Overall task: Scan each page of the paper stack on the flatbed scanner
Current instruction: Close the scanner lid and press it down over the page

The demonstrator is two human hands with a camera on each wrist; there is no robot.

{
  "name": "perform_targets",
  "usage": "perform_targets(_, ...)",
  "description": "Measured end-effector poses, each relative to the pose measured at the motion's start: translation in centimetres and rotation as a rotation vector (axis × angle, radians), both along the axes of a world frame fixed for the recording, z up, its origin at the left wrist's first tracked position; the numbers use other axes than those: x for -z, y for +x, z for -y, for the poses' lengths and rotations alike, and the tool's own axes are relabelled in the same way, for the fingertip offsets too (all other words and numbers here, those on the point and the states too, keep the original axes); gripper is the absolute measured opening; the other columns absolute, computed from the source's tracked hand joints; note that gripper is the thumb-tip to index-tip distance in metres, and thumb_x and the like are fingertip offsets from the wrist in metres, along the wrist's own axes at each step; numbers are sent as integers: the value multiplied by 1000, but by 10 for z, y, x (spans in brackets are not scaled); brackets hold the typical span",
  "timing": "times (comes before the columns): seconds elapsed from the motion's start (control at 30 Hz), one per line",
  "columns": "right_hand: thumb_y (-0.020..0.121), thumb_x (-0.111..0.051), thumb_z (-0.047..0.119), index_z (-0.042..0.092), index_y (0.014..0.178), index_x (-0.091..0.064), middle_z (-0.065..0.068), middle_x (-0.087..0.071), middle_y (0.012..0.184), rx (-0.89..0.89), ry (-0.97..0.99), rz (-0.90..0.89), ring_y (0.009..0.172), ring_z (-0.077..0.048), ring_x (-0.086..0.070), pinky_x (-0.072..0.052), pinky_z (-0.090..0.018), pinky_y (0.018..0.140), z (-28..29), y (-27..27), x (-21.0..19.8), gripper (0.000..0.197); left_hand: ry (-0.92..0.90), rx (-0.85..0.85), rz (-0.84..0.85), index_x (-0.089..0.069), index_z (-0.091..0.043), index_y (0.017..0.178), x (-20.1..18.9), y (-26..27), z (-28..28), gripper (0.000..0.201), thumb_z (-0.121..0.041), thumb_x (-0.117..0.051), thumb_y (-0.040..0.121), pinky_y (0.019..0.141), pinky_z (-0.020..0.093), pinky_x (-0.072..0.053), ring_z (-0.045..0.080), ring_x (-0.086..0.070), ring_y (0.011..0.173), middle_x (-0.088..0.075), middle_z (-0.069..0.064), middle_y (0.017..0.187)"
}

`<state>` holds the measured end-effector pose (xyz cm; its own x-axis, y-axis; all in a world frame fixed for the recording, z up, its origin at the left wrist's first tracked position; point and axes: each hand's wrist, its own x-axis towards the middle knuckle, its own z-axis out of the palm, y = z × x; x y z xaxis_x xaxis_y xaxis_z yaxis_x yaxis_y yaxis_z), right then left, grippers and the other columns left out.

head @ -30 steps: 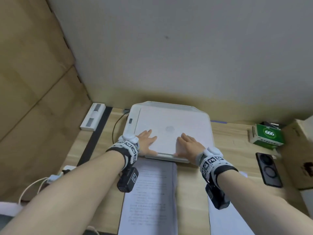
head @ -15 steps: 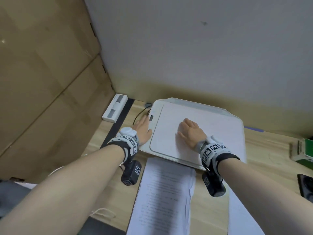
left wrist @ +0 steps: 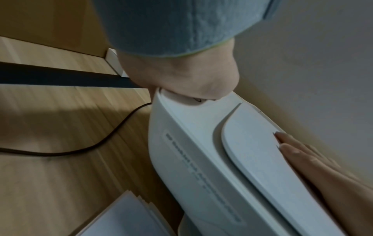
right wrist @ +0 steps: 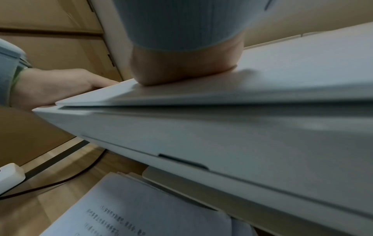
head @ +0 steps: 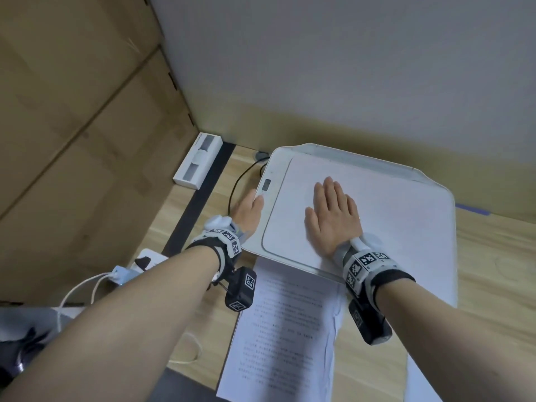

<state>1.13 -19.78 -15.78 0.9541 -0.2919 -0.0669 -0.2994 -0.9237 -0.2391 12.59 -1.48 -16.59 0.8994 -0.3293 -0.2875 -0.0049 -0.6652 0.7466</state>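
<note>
The white flatbed scanner (head: 406,227) sits on the wooden desk with its lid down. My right hand (head: 333,216) lies flat on the left half of the lid, fingers straight; the right wrist view shows the heel of that hand (right wrist: 181,71) pressed on the lid. My left hand (head: 248,210) is at the scanner's left edge, its fingertips on the control strip just below the small display (head: 266,184). The left wrist view shows the left hand (left wrist: 181,79) on that strip. The printed paper stack (head: 284,329) lies in front of the scanner (left wrist: 191,143).
A black cable (head: 240,181) runs from the scanner's back left corner. A white box (head: 197,161) lies by the cardboard wall. A power strip with a white cord (head: 127,274) sits at the left. More white sheets (head: 420,381) lie under my right forearm.
My left hand left the lid's front edge and went to the control strip on the left. My right hand slid further onto the lid. The head view swung left.
</note>
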Motion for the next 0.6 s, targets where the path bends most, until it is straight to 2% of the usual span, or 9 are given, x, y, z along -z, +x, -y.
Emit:
perform_targets(0.13, 101, -15, 46, 18, 159, -4, -4, 4, 167, 5, 13, -8, 153, -20, 4, -4, -40, 123, -2, -2, 0, 65, 10, -3, -2, -45, -7, 94, 2, -3, -2, 28, -31, -32, 103, 59, 32, -29, 22, -37, 62, -40, 4, 69)
perform_targets(0.3, 101, -16, 45, 18, 159, -4, -4, 4, 167, 5, 9, -9, 153, -20, 5, -3, -40, 123, 0, 0, -5, 65, -11, 23, 33, -44, -7, 92, 0, 0, 0, 28, -30, -33, 104, 57, 32, -28, 19, -36, 60, -38, 2, 66)
perform_targets(0.43, 101, -17, 46, 18, 159, -5, -4, 3, 167, 12, 2, -7, 153, -21, 3, -5, -41, 123, 1, -1, -3, 65, -11, 30, 44, -47, -7, 97, 4, 2, 0, 28, -31, -33, 103, 60, 32, -32, 22, -42, 65, -50, 10, 73)
perform_targets(0.53, 101, -16, 46, 18, 159, -4, -4, 4, 167, -2, 12, -12, 153, -20, 4, -4, -41, 123, 0, -1, -1, 65, 20, 7, 33, -44, -9, 91, 3, 0, -2, 26, -30, -32, 103, 59, 32, -30, 23, -40, 64, -42, 5, 68)
perform_targets(0.6, 102, -15, 45, 18, 159, -3, -4, 5, 167, -7, 30, -33, 153, -20, 5, -3, -40, 124, -1, -3, -1, 65, 69, 24, -8, -46, -13, 98, -2, 1, 1, 23, -31, -32, 103, 65, 35, -37, 29, -49, 72, -51, 9, 78)
